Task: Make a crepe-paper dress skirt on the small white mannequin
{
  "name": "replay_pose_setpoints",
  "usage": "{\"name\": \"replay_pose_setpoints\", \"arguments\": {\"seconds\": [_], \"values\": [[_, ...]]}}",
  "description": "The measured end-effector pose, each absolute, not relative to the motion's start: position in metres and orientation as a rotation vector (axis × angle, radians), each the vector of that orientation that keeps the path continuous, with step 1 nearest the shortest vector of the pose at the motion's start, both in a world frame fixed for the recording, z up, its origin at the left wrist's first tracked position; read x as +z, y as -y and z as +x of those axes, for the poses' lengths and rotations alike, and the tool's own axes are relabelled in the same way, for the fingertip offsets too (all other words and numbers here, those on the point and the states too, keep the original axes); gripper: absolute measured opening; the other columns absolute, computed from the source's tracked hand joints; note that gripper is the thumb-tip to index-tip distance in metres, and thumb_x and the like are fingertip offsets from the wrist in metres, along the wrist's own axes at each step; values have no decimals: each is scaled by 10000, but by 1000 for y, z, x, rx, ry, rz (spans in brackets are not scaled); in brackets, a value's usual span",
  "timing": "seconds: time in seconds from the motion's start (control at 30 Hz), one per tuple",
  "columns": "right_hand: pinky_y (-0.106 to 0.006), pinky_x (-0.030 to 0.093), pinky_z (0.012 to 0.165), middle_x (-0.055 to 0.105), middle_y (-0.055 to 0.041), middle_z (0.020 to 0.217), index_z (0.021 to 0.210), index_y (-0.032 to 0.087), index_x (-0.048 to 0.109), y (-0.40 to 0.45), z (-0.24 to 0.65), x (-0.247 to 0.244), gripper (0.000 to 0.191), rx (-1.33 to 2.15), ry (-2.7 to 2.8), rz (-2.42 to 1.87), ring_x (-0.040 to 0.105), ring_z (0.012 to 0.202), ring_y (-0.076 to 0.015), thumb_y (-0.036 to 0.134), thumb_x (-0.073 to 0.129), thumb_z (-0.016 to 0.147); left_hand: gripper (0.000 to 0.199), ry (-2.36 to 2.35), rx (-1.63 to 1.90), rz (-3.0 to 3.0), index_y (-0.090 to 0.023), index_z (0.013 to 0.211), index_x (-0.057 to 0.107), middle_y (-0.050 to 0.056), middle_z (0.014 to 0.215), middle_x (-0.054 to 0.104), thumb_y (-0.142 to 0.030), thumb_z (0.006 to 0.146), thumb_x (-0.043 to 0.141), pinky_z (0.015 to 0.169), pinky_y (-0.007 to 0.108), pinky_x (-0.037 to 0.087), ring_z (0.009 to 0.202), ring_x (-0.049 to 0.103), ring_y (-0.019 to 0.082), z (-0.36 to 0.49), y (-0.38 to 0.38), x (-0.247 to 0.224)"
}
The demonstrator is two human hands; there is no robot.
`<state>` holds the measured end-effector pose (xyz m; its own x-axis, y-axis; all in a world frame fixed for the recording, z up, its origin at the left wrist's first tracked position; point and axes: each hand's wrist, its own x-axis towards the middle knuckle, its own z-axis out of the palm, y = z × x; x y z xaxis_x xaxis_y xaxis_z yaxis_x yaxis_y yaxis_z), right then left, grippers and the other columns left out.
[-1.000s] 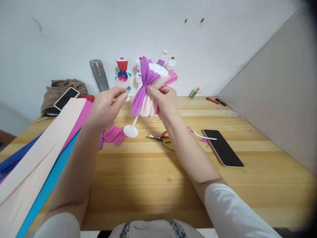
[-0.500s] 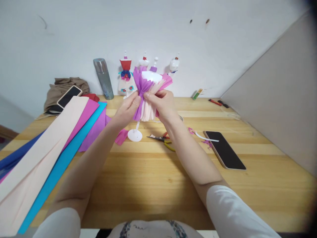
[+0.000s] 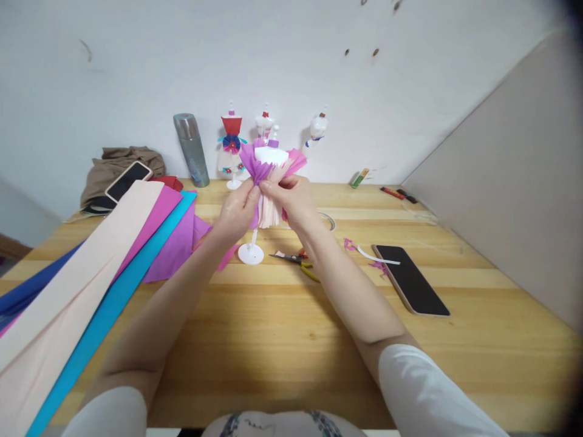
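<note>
A small white dress form (image 3: 271,156) with a purple neck stands on a round white base (image 3: 251,254). Gathered crepe paper (image 3: 270,209) in purple, pale pink and bright pink wraps its waist and flares above and below. My left hand (image 3: 239,206) pinches the purple paper at the waist from the left. From the right, my right hand (image 3: 291,197) has thumb and fingers closed on the pleated paper, its thumb close to the left one. Scissors (image 3: 296,258) with orange and yellow handles lie behind my right forearm, partly hidden.
Crepe paper strips (image 3: 122,243) cover the left side. Behind stand a thermos flask (image 3: 191,150) and other dress forms (image 3: 232,142). On the right lies a phone (image 3: 412,280) with a white strip across it; another phone (image 3: 129,181) rests by brown cloth (image 3: 107,173). A roll of tape (image 3: 328,221) lies behind my right arm.
My hands and the dress form have come slightly down in view, the form's top leaning a little left. Both hands keep their pinch on the paper. The camera view has tilted up slightly.
</note>
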<state>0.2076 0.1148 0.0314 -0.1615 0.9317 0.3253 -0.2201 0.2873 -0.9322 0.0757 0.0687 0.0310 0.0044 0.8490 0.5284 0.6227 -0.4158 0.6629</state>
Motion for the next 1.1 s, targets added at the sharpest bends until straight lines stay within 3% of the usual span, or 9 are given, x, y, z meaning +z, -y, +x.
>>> {"name": "replay_pose_setpoints", "arguments": {"seconds": [0.17,0.37,0.57,0.73,0.87,1.1], "values": [[-286,490,596,701,2,649,700,181,732,-119,208,28,315,1223,1357,-769,615,607,-149,401,865,519,241,-1661,1313,2054,-231,764,538,17,729,611,-281,978,441,729,324,457,752,609,201,69,-71,28],[-287,484,586,697,0,656,678,190,713,-122,207,23,320,1264,1371,-734,605,595,-148,414,865,508,219,-1736,1314,2058,-236,803,548,38,766,638,-284,979,427,703,327,442,758,628,215,73,-74,21],[-264,396,493,589,35,539,626,204,687,-123,204,21,307,1178,1423,-772,455,483,-100,465,834,556,223,-1723,1285,2063,-240,755,509,38,735,608,-274,961,430,710,338,438,755,615,224,68,-76,24],[-274,427,542,654,3,619,668,198,716,-125,208,22,313,1133,1525,-766,528,568,-132,490,811,604,253,-1734,1272,2023,-244,710,483,24,695,581,-270,962,468,693,336,421,721,596,218,66,-75,26],[-267,370,525,612,13,597,680,178,714,-127,219,24,321,1105,1656,-744,499,560,-127,493,772,675,285,-1731,1290,2025,-240,692,471,19,692,572,-287,973,464,692,332,413,708,577,206,67,-74,26],[-287,424,649,620,8,681,726,168,694,-132,230,27,226,1140,1786,-591,549,669,-152,395,688,726,279,-1754,1280,2079,-229,688,445,13,674,537,-271,963,423,657,331,386,669,533,192,67,-73,27]]}}
